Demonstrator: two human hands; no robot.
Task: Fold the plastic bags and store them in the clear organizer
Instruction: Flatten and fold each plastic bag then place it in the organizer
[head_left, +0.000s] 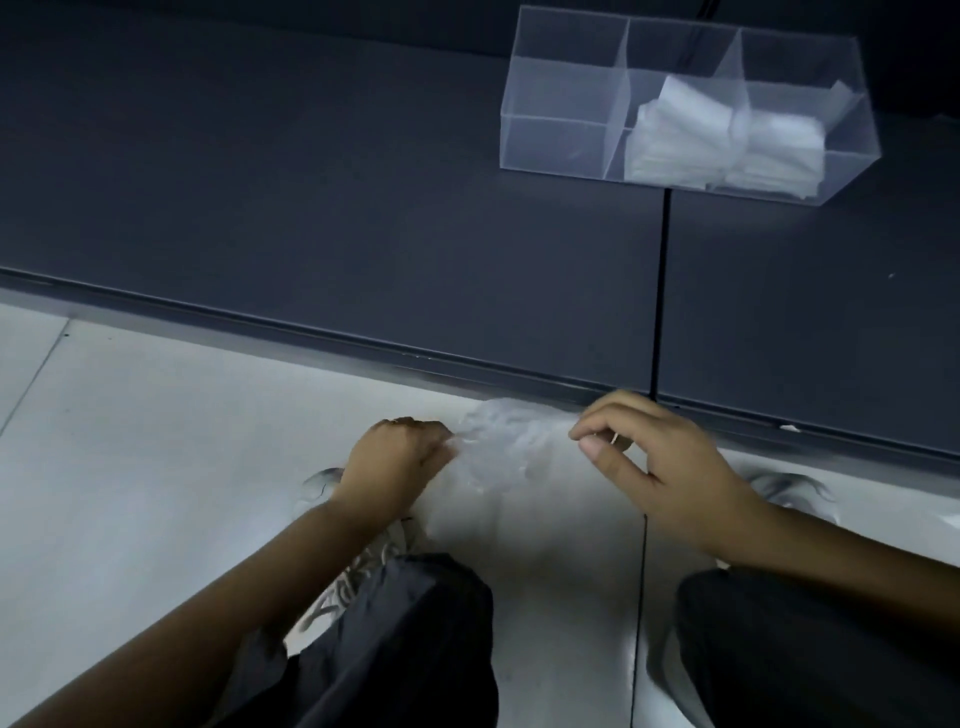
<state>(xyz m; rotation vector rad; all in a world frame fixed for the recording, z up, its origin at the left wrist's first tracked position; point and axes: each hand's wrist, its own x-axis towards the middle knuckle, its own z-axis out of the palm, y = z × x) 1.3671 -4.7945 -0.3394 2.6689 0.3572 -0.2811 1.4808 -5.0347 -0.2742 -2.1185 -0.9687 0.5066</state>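
Left hand fisted on plastic bag edge; right hand pinches opposite edge. Advice: pull taut between hands, flatten before folding. Clear organizer beyond right hand.

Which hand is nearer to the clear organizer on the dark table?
Right. The right hand lies in front of the clear organizer, at the table edge, pinching the plastic bag. The left hand grips the bag farther to the left.

a dark grey table fills the upper view, split by a thin black seam. below its front edge lies a pale tiled floor with a faint grout line. the light is dim and cool.
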